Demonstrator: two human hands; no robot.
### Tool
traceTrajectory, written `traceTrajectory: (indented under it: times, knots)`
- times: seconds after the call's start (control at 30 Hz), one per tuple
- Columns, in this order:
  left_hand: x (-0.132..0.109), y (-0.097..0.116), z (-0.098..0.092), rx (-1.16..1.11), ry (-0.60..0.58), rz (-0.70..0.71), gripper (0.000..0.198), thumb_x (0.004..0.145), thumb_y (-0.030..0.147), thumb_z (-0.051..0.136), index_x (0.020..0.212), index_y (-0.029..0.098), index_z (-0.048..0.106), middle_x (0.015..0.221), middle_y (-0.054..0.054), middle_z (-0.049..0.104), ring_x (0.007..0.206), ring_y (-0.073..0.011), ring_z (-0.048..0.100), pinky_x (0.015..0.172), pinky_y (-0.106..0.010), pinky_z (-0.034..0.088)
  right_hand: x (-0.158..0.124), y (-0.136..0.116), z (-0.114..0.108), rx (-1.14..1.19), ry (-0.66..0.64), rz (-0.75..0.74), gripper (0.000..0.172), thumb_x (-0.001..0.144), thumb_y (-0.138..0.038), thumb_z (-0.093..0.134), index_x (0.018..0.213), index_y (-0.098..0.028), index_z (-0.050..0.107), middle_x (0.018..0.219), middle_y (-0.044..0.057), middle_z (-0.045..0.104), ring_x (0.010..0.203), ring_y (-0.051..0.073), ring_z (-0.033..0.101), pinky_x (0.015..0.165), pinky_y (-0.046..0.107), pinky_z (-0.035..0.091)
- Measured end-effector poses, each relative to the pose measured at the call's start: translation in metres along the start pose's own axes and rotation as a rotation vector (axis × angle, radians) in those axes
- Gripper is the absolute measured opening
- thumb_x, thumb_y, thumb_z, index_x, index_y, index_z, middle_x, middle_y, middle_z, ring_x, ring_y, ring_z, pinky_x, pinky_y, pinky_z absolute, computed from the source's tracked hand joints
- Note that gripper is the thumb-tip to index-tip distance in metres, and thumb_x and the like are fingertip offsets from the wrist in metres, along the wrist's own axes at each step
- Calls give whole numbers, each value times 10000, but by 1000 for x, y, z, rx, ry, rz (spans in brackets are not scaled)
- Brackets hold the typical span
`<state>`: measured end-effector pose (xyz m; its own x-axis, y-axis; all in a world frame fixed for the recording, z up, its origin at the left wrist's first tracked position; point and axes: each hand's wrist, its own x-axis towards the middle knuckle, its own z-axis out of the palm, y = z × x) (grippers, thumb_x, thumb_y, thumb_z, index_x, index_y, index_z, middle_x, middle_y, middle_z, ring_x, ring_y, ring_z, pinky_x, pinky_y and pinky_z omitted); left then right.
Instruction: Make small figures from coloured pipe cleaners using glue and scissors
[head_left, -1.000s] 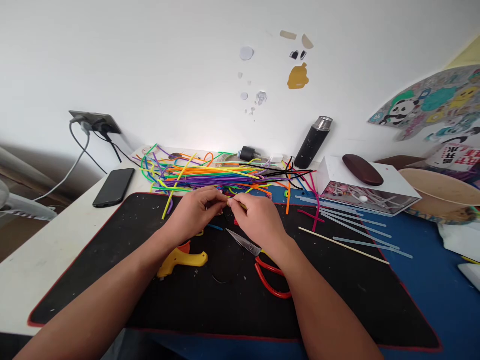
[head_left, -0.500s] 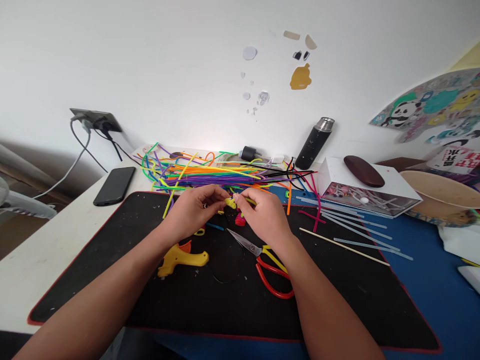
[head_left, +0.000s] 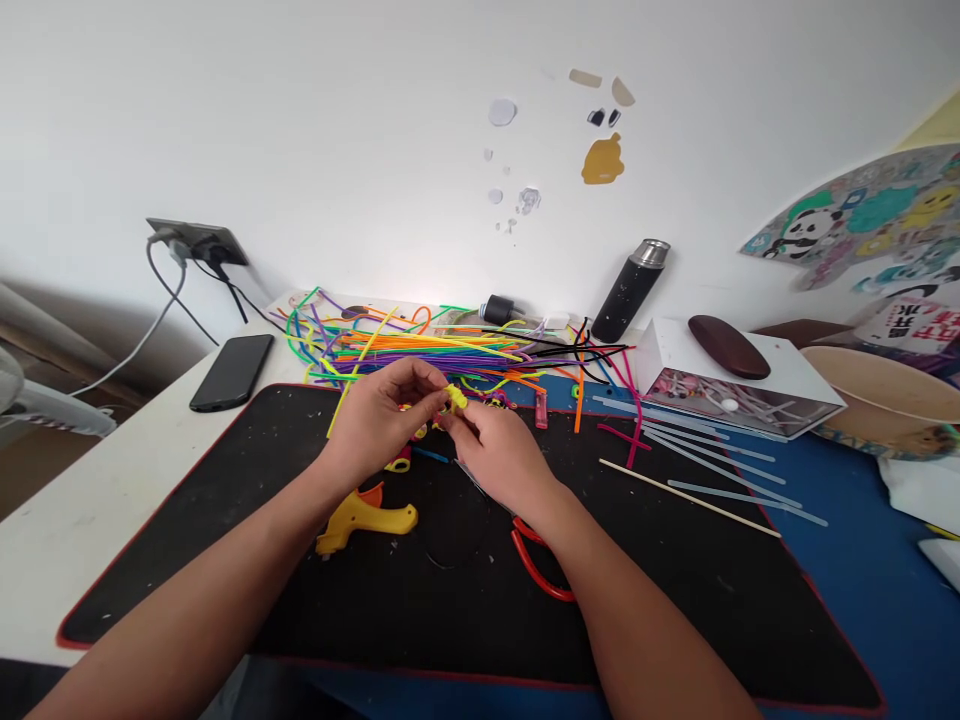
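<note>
Between my two hands is a small bent yellow pipe cleaner (head_left: pixel 456 397), bunched into a short twisted piece. My left hand (head_left: pixel 390 410) pinches it with thumb and forefinger. From the other side, my right hand (head_left: pixel 499 445) closes on the same piece, its fingertips partly hidden. A small red-and-yellow object (head_left: pixel 401 463) shows just below my left hand, partly covered. The scissors (head_left: pixel 541 575) lie under my right wrist, with mostly a red handle loop visible. Nearer to me, a yellow hot glue gun (head_left: pixel 367 520) rests on the black mat (head_left: pixel 360 610).
Many coloured pipe cleaners (head_left: pixel 427 345) lie piled behind the mat. A red lighter (head_left: pixel 541 408) is beyond my right hand. Right of it are clear glue sticks (head_left: pixel 720 460), a wooden stick (head_left: pixel 690 497) and a white box (head_left: pixel 795 385). A black flask (head_left: pixel 628 295) stands behind; a phone (head_left: pixel 232 372) lies left.
My right hand has shifted left and closer to my left hand, now covering most of the scissors' blades. The red lighter has come into view, and the bright pink piece between the hands is hidden.
</note>
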<state>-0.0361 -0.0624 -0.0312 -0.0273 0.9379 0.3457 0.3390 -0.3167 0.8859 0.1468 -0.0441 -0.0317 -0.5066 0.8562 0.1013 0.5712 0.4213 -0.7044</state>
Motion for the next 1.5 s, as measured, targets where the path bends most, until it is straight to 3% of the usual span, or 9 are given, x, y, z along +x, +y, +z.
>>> traceTrajectory:
  times: [0.27, 0.5, 0.67, 0.9, 1.2, 1.4, 1.5]
  knots:
    - [-2, -3, 0, 426, 52, 201, 54, 939, 209, 640, 922, 212, 691, 885, -9, 767, 796, -166, 713, 732, -268, 554, -4, -5, 6, -31, -60, -13, 365, 1062, -323, 558, 717, -207, 589, 662, -2, 688, 558, 134, 571, 561, 283, 272]
    - [1, -10, 1, 580, 6, 351, 84, 968, 177, 594, 944, 204, 670, 908, -26, 778, 788, -179, 723, 701, -271, 525, -4, -3, 4, -286, 20, -100, 286, 1064, -305, 552, 834, -210, 692, 756, 34, 752, 660, 180, 644, 590, 331, 225]
    - [0, -13, 2, 573, -47, 423, 89, 967, 146, 590, 945, 206, 652, 903, -18, 773, 776, -172, 719, 689, -258, 517, -3, -1, -6, -339, 79, -126, 293, 1080, -291, 526, 866, -204, 707, 819, 44, 781, 720, 193, 683, 608, 339, 231]
    - [0, -4, 2, 511, -78, 373, 86, 966, 149, 614, 927, 206, 665, 842, 16, 750, 713, -140, 686, 661, -233, 493, -2, 0, -18, -277, 123, -111, 290, 1082, -295, 534, 897, -205, 739, 823, 43, 778, 770, 200, 691, 644, 309, 293]
    - [-1, -7, 2, 507, -109, 391, 91, 975, 154, 597, 931, 202, 661, 862, 0, 744, 738, -149, 677, 671, -245, 487, -1, 4, -18, -247, 190, -79, 332, 1066, -354, 542, 833, -218, 735, 746, 45, 750, 679, 198, 644, 621, 313, 290]
    - [-2, -3, 0, 384, -145, 286, 86, 958, 159, 608, 911, 207, 661, 824, 16, 720, 713, -130, 644, 663, -232, 485, 0, 10, -20, -99, 209, -67, 247, 1037, -364, 587, 970, -231, 784, 837, 35, 799, 733, 206, 697, 651, 296, 370]
    - [-2, 0, 0, 283, -165, 204, 69, 942, 180, 625, 896, 206, 670, 828, 7, 720, 734, -137, 648, 677, -243, 494, 2, 13, -22, 5, 215, -57, 228, 1018, -367, 609, 946, -233, 779, 817, 16, 787, 692, 187, 679, 633, 287, 388]
